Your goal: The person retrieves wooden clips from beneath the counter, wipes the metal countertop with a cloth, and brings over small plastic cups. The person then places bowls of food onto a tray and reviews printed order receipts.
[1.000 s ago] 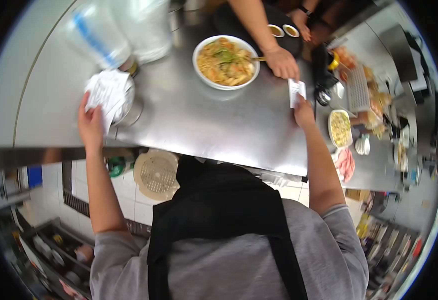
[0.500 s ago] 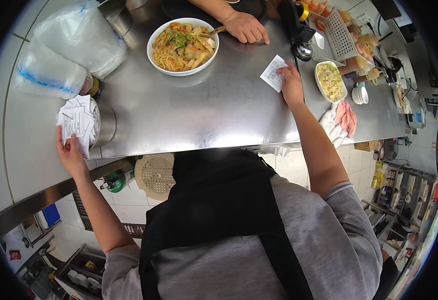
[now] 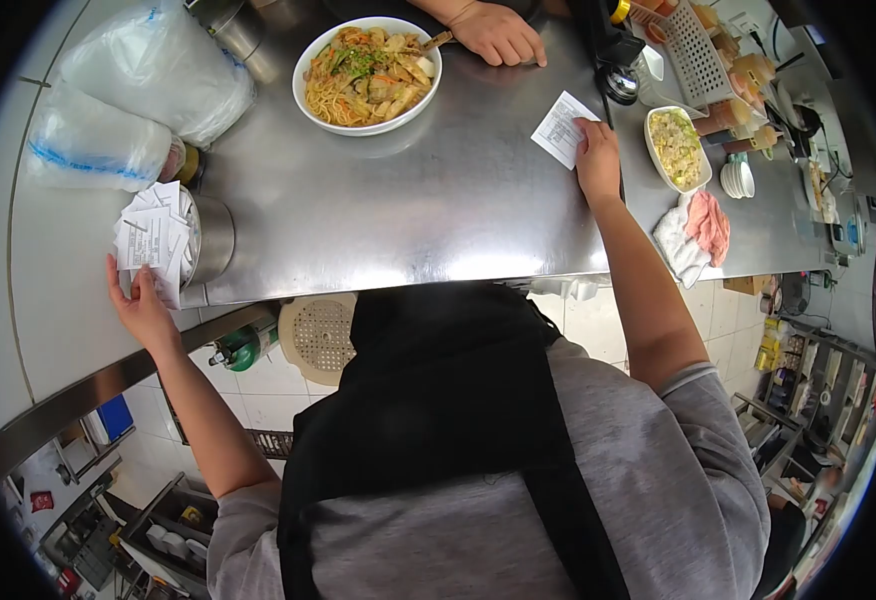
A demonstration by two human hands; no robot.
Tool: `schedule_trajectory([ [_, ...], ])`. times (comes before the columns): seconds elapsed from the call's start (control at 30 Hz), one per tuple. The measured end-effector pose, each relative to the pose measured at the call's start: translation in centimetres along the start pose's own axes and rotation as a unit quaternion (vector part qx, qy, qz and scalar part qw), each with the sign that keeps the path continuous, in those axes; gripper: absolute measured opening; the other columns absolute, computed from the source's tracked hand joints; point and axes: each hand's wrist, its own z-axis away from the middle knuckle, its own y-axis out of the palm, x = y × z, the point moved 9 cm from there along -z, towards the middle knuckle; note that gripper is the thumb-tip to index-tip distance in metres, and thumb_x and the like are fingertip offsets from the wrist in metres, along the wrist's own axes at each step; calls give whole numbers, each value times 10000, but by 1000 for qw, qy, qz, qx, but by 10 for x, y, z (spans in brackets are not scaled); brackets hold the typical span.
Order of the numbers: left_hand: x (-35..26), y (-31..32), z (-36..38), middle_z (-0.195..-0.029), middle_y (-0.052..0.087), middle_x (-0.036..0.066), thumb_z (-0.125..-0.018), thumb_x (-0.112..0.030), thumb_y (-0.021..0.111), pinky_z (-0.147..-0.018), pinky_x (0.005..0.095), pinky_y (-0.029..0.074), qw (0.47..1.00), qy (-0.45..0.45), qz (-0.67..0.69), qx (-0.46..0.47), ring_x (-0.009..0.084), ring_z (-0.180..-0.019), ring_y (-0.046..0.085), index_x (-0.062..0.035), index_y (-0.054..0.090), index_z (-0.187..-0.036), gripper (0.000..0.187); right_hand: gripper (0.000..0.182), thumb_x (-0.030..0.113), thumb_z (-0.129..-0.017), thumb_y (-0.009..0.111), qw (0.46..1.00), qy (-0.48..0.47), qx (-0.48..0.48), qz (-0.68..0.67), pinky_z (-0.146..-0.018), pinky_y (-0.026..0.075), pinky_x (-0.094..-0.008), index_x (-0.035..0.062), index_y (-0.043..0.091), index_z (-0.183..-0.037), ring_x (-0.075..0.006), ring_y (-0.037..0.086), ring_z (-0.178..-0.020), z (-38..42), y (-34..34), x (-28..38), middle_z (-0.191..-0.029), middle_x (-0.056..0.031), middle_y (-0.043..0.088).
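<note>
My right hand (image 3: 599,160) pinches the edge of a printed white order slip (image 3: 564,130) just above the steel counter. At the left, my left hand (image 3: 145,308) is by the lower edge of a stack of paper slips (image 3: 148,238); its fingers are apart, and a fingertip meets or nearly meets the paper. What looks like a thin spike pokes through the top slip. The stack sits at the mouth of a round metal container (image 3: 216,238). A white bowl of noodles (image 3: 366,78) with vegetables stands farther back on the counter.
Another person's hand (image 3: 501,35) rests at the counter's far edge. Rolls of plastic bags (image 3: 148,85) lie at the left. On the right are a dish of fried rice (image 3: 676,150), cloths (image 3: 693,235), small stacked dishes (image 3: 737,179) and a basket of sauce bottles (image 3: 693,60).
The view has shifted slightly, so the bowl sits higher in it. My right hand with the slip appears a little farther right and up. My left hand's fingers have spread slightly at the stack.
</note>
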Motion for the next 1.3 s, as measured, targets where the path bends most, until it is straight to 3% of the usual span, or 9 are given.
schedule_trajectory([
  [0.17, -5, -4, -4, -963, 651, 64, -928, -11, 602, -817, 229, 472, 1000, 9, -8, -8, 87, -889, 605, -113, 402, -1450, 568, 433, -79, -782, 541, 999, -9, 21, 29, -905, 473, -393, 101, 674, -1153, -321, 562, -976, 2, 3, 2, -1059, -115, 626],
  [0.33, -13, -7, -9, -967, 656, 75, -920, -19, 623, -809, 228, 471, 998, 43, -45, -24, 90, -879, 607, -128, 401, -1454, 589, 399, -74, -789, 546, 999, -6, 34, 26, -896, 474, -379, 95, 700, -1116, -310, 563, -960, 2, 2, 5, -1028, -115, 620],
  [0.43, -8, -10, -9, -1048, 640, 73, -915, -20, 627, -805, 228, 474, 997, 48, -47, -39, 90, -864, 609, -128, 402, -1452, 592, 375, -57, -802, 548, 999, -16, 30, 21, -894, 473, -380, 91, 700, -1111, -311, 563, -960, 3, 0, 7, -1013, -118, 618],
  [0.5, -4, -11, -10, -1171, 595, 64, -905, -17, 631, -745, 220, 484, 998, 46, -35, -38, 85, -851, 606, -129, 403, -1448, 599, 338, -19, -820, 558, 999, -28, 25, 13, -892, 471, -387, 87, 692, -1112, -318, 562, -961, 4, 1, 6, -1004, -124, 616],
  [0.53, 0, -12, -8, -1281, 532, 46, -895, -22, 640, -675, 208, 481, 998, -10, -43, -39, 81, -851, 603, -120, 399, -1446, 609, 316, 5, -831, 566, 999, -36, 20, 3, -890, 469, -391, 85, 688, -1111, -322, 562, -962, 3, 2, 7, -1000, -128, 615],
  [0.57, 8, -17, -15, -1310, 514, 46, -885, -36, 654, -633, 202, 473, 997, 38, -45, -43, 78, -865, 596, -109, 393, -1448, 625, 287, 55, -843, 587, 999, -19, 32, -5, -893, 462, -394, 79, 679, -1113, -328, 560, -970, 3, 2, 8, -996, -139, 610],
  [0.63, 5, -18, -16, -1374, 472, 54, -884, -43, 655, -663, 209, 487, 994, 56, -76, -59, 87, -897, 597, -96, 404, -1437, 610, 275, 117, -873, 604, 998, -39, 36, 16, -927, 441, -403, 65, 666, -1136, -342, 555, -1025, 3, 0, 16, -1055, -158, 603],
  [0.7, -7, -16, -12, -1377, 440, 107, -875, 9, 634, -796, 245, 503, 993, 43, -74, -75, 110, -899, 601, -49, 409, -1423, 595, 295, 156, -884, 617, 998, -42, 47, 16, -939, 433, -408, 65, 656, -1162, -346, 547, -1046, 3, 1, 19, -1102, -157, 590],
  [1.3, -37, -11, -10, -1311, 461, 98, -891, 12, 620, -802, 234, 511, 988, 83, -103, -86, 99, -911, 619, -101, 508, -1371, 505, 315, 168, -887, 628, 996, -33, 68, 45, -947, 429, -411, 92, 650, -1192, -337, 522, -1062, 2, 7, 18, -1124, -154, 561],
])
